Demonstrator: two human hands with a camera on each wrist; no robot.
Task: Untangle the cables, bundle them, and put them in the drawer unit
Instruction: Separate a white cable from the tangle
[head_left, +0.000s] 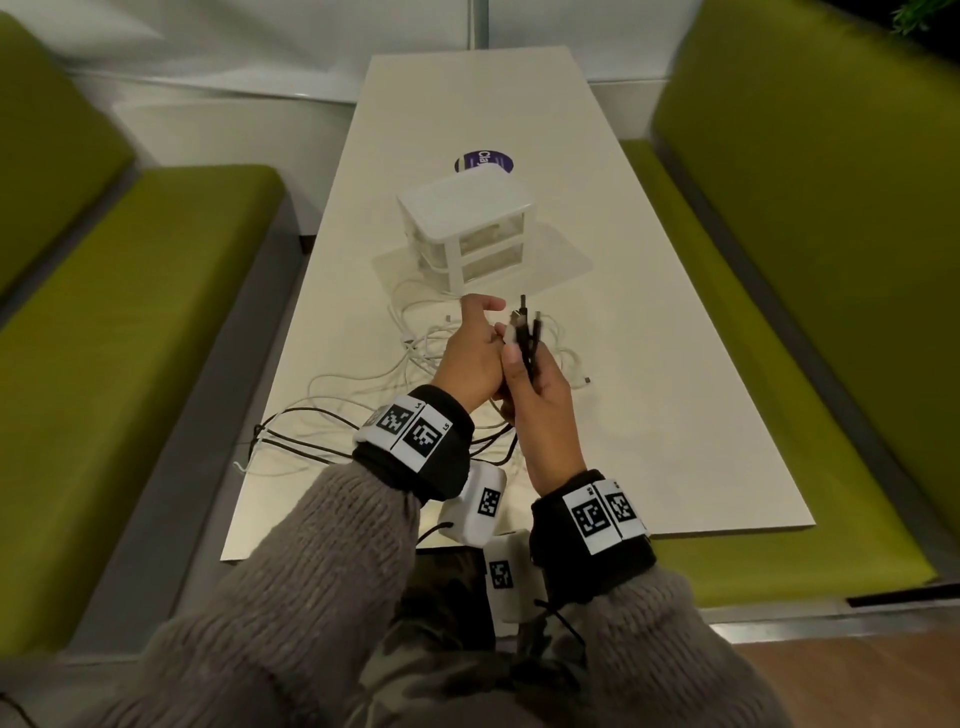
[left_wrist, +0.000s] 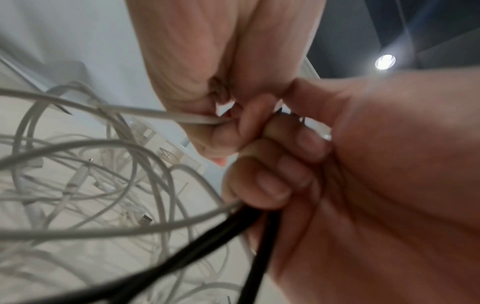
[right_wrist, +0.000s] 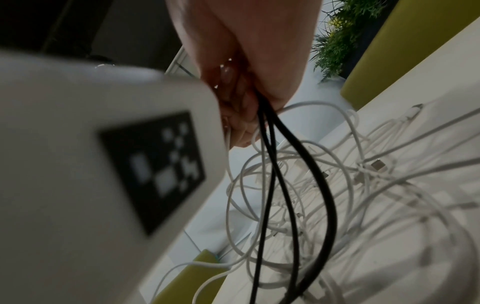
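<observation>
A white drawer unit (head_left: 467, 228) with see-through drawers stands mid-table. Before it lies a tangle of white cables (head_left: 415, 358) (right_wrist: 363, 174). Above the tangle my right hand (head_left: 540, 389) (left_wrist: 272, 181) grips several black cables (head_left: 530, 338) (right_wrist: 265, 111); their plug ends stick up past the fingers and the rest hangs to the table. My left hand (head_left: 470, 358) (left_wrist: 207, 82) is pressed against the right one and pinches a white cable (left_wrist: 155, 113), one finger pointing toward the unit. Both hands are raised off the table.
The long white table (head_left: 649, 364) runs between two green benches (head_left: 130, 312) (head_left: 805, 260). Black cable loops (head_left: 280, 436) reach over its near-left edge. The unit sits on a translucent flat sheet (head_left: 561, 254), and behind it is a purple round sticker (head_left: 483, 162).
</observation>
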